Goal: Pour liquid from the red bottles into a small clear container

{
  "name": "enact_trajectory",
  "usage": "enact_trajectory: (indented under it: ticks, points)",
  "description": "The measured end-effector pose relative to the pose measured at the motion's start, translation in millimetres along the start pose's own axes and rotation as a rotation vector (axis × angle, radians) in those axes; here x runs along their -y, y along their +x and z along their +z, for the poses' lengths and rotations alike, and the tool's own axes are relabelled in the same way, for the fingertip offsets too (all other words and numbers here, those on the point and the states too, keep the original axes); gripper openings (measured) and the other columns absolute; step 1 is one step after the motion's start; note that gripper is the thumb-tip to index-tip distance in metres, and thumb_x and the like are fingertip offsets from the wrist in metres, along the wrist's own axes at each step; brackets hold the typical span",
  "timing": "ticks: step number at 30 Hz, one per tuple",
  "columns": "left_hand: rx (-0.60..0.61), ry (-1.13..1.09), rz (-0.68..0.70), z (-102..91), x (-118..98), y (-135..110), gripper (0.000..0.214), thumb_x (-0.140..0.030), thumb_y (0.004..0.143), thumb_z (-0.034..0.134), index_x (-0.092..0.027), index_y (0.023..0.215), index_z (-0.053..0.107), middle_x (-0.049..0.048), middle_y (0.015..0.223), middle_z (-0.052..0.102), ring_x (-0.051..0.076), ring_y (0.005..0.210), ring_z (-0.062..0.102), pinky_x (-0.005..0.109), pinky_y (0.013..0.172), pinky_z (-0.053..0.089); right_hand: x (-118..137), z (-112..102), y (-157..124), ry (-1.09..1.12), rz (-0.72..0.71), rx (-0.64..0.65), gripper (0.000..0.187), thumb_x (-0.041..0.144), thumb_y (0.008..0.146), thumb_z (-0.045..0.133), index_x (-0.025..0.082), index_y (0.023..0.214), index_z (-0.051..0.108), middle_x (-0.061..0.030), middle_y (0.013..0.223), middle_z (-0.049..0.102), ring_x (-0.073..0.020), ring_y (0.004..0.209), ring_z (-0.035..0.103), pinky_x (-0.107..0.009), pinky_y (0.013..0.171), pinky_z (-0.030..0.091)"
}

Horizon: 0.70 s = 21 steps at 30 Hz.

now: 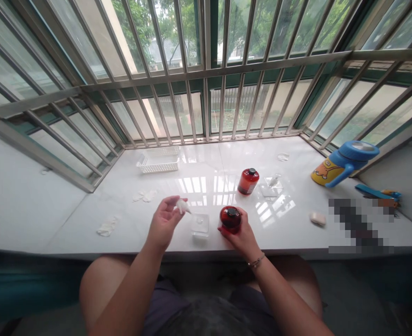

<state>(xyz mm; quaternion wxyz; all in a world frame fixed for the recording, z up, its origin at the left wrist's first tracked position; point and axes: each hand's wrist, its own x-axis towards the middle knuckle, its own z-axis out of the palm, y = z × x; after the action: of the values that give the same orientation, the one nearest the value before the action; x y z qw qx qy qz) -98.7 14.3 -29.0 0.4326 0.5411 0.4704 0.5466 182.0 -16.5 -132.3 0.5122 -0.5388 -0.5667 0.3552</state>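
Note:
My left hand [164, 219] pinches a small white wad, perhaps cotton [182, 206], between thumb and fingers, just above and left of a small clear square dish [200, 225]. My right hand [241, 235] is wrapped round a red bottle with a black cap [230, 218], which stands upright on the white sill right of the dish. A second red bottle with a black cap [248, 181] stands farther back. Beside it sits another clear dish [272, 185] with something small in it.
White plastic basket [157, 161] at the back left. White wads lie at the left [144, 196] [107, 228]. A blue and yellow lamp [345, 163] lies at the right, a pale lump [317, 218] nearer. Window bars [206, 93] close off the back and sides.

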Motion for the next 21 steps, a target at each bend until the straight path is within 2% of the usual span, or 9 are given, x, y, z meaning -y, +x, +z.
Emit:
enact_trajectory:
  ticks: [2,5,14,21]
  points:
    - [0.033,-0.028,-0.009,18.7,0.9,-13.2,0.048,-0.051,0.091,0.083,-0.023,0.125,0.062,0.0179,0.133,0.077,0.031,0.125,0.075,0.051,0.105,0.061,-0.6,-0.1,0.1,-0.005,-0.002,-0.003,0.088,0.053,0.078,0.091,0.027,0.147,0.043,-0.0141,0.139,0.068,-0.0327,0.122,0.072,-0.053,0.108,0.059]
    - [0.064,-0.003,-0.001,30.2,9.9,-19.7,0.048,-0.054,0.091,0.083,-0.022,0.121,0.062,0.0183,0.130,0.078,0.033,0.127,0.074,0.053,0.108,0.060,1.2,-0.8,-0.2,-0.007,0.001,0.000,0.088,0.054,0.078,0.091,0.027,0.147,0.043,-0.0142,0.140,0.067,-0.0332,0.123,0.071,-0.055,0.111,0.057]
    - [0.152,0.295,-0.043,24.1,45.5,-30.4,0.037,-0.045,0.096,0.077,-0.025,0.126,0.068,0.0123,0.132,0.077,0.030,0.131,0.071,0.053,0.118,0.052,4.9,-1.3,-0.4,0.005,-0.001,0.009,0.087,0.052,0.079,0.091,0.028,0.146,0.042,-0.0133,0.139,0.067,-0.0323,0.122,0.071,-0.054,0.110,0.057]
    - [0.181,0.418,0.131,26.8,43.2,-30.3,0.046,-0.039,0.088,0.085,-0.029,0.131,0.072,0.0111,0.143,0.067,0.031,0.141,0.062,0.053,0.123,0.048,4.2,-0.9,-0.1,0.005,-0.009,0.008,0.086,0.052,0.079,0.091,0.028,0.146,0.042,-0.0132,0.138,0.066,-0.0309,0.121,0.071,-0.052,0.110,0.057]
